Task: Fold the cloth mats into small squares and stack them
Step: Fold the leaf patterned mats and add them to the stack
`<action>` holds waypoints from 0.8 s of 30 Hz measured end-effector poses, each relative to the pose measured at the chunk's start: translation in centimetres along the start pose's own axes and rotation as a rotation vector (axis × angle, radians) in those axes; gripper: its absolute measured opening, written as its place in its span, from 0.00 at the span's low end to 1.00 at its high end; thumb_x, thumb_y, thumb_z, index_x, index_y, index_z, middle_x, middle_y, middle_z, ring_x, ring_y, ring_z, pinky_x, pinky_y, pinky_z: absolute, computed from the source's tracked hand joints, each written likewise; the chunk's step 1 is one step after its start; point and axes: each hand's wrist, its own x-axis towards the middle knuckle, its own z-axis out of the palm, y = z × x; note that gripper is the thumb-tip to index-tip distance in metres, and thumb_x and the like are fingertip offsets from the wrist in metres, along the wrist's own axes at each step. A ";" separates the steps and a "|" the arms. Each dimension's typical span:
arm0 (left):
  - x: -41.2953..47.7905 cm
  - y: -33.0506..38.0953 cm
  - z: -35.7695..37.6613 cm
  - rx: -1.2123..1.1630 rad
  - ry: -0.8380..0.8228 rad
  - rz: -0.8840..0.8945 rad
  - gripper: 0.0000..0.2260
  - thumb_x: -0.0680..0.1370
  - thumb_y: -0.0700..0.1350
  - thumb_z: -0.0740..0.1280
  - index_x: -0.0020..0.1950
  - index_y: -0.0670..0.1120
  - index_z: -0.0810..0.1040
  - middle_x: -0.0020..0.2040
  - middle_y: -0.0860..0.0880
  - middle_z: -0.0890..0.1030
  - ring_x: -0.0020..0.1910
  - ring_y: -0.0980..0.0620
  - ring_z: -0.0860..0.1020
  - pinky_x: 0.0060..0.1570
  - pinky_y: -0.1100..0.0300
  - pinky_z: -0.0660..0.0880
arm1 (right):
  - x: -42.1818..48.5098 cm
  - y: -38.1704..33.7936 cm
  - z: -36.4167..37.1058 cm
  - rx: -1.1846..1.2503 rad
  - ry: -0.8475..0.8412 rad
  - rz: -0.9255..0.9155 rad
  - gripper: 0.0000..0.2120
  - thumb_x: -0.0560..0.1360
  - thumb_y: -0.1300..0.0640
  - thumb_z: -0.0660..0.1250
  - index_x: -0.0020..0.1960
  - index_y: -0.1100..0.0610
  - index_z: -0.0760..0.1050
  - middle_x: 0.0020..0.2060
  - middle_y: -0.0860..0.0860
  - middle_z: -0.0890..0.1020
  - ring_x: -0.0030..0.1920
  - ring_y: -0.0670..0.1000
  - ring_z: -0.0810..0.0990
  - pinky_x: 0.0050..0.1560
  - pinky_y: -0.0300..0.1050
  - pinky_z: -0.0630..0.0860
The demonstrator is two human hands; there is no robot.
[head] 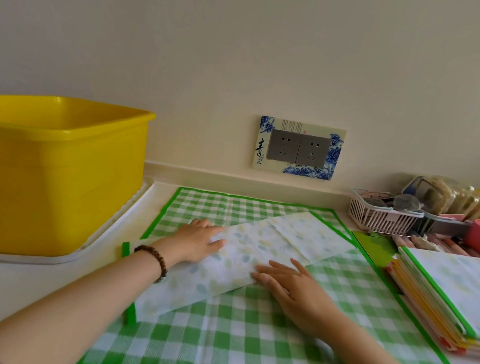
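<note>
Midway in an early fold of one mat, by the look of it. Spread over the tabletop (13, 285), a green checked mat (250, 339). Turned over across its middle, a long pale leaf-printed flap (245, 250), seemingly the reverse side of the same cloth, though hard to tell for sure.

Pressing on this flap with both hands, gripping nothing. Left hand (200, 241) open and flat near the far-left part, fingers straight and pointing to the right. Right hand (291, 287) open too, palm down, fingertips touching the near edge of the flap. Looks more like smoothing the crease than lifting.

Already finished, to judge from the pile: a stack of folded mats (438, 295) at the right, just beside the checked mat, with the same pale print on top and yellow and green edges at the side. Well apart at the left, a yellow tub (63, 175) standing in a white tray (107, 232). Behind the stack, a pink basket (378, 217) with small things.

Next, probably: keep one hand down as an anchor, pinch the free end of the flap with the other, and bring it over edge to edge. Needs care to align the green borders before pressing, otherwise no neat square later. After that, likely some more folds, then a lift onto the stack.
</note>
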 end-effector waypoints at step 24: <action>-10.2 3.5 0.8 -0.122 -0.019 0.289 0.27 0.77 0.65 0.56 0.75 0.58 0.60 0.75 0.61 0.54 0.74 0.60 0.54 0.72 0.57 0.54 | -3.4 6.6 -2.2 -0.001 0.082 0.143 0.20 0.81 0.49 0.53 0.73 0.44 0.61 0.72 0.43 0.64 0.73 0.44 0.61 0.73 0.42 0.57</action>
